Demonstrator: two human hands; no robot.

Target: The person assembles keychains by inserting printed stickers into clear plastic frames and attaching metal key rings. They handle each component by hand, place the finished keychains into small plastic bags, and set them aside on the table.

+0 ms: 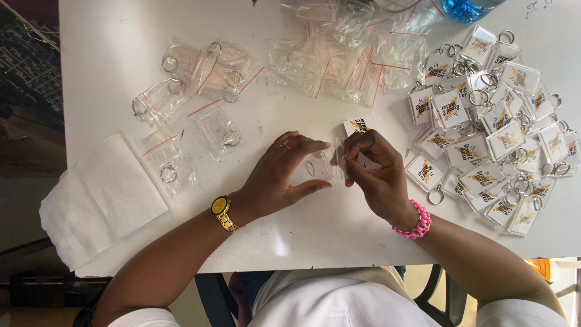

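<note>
A folded paper towel (103, 197) lies beside a blue bottle (469, 8).

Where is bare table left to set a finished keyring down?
Bare tabletop lies left of the bagged blanks, and along the near edge between the left hand and right hand. Crowded: the printed keyring pile at right, the empty bags at the far edge.

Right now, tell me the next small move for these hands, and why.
Probably slide the printed card into the clear keychain case: the left hand steadies the case, the right hand pinches its edge, and finished keychains already carry such cards.
</note>
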